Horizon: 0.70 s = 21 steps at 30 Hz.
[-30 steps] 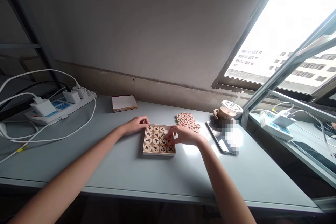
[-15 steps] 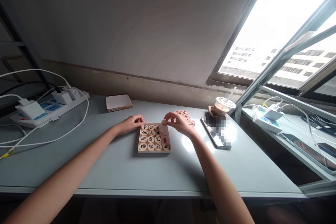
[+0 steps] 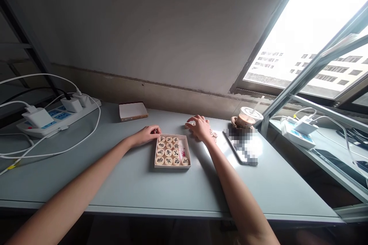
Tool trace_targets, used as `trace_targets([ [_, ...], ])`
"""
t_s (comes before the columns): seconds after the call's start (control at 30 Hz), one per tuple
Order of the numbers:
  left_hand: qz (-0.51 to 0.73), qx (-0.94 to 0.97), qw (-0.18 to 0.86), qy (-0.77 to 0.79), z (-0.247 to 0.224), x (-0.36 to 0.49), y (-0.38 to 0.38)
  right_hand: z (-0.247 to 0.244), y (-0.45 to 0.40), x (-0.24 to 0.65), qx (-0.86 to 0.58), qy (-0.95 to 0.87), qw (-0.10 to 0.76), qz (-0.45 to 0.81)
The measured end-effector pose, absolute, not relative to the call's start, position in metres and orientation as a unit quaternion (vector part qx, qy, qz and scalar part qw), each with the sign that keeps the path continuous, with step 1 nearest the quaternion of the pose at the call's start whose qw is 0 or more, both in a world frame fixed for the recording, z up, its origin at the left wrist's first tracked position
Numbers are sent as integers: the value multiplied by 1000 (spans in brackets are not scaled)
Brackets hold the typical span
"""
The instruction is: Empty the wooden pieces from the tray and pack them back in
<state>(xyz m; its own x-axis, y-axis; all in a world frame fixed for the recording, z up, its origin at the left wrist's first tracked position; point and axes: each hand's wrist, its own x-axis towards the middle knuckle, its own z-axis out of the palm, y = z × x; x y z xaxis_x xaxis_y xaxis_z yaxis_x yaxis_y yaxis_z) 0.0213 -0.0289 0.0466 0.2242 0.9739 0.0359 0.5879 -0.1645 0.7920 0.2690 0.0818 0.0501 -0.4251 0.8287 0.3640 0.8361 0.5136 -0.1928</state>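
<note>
My left hand (image 3: pixel 150 133) is at the upper left corner of a shallow white box (image 3: pixel 172 167), thumb and curled fingers against its edge. Round wooden Chinese chess pieces (image 3: pixel 168 152) with black characters lie in rows inside it. The right column has a single piece (image 3: pixel 185 161) at the bottom; above that, red print on the box floor shows. Beyond the box, my right hand (image 3: pixel 200 127) reaches over loose chess pieces (image 3: pixel 214 135). Its thumb and forefinger come together around what looks like one piece, mostly hidden. Another piece (image 3: pixel 193 124) shows through the gap between them.
An open box lid (image 3: pixel 133 111) lies near the wall. On the right stand a phone (image 3: pixel 238 147) and a lidded drink cup (image 3: pixel 247 118). A power strip (image 3: pixel 61 116) with chargers and white cables (image 3: pixel 96 122) fills the left side. A metal frame (image 3: pixel 276 101) borders the right.
My right hand has moved away from the box's upper right corner, up and right to the loose pieces. My left hand stays at the box. The view has shifted slightly.
</note>
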Motion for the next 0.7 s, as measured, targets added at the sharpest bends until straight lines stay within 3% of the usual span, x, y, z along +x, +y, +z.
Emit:
trace_targets([
  [0.2,289,704,340,552,46,21,-29,53,79,276,-494,-852,175,0],
  [0.37,285,704,340,555,47,21,-29,71,66,277,-417,-883,203,73],
  [0.5,284,700,347,555,50,22,-31,90,43,271,-276,-940,101,173],
  [0.57,287,699,346,556,51,22,-32,93,32,267,-255,-951,65,161],
  [0.7,282,701,344,557,49,22,-31,88,19,258,-264,-958,76,77],
])
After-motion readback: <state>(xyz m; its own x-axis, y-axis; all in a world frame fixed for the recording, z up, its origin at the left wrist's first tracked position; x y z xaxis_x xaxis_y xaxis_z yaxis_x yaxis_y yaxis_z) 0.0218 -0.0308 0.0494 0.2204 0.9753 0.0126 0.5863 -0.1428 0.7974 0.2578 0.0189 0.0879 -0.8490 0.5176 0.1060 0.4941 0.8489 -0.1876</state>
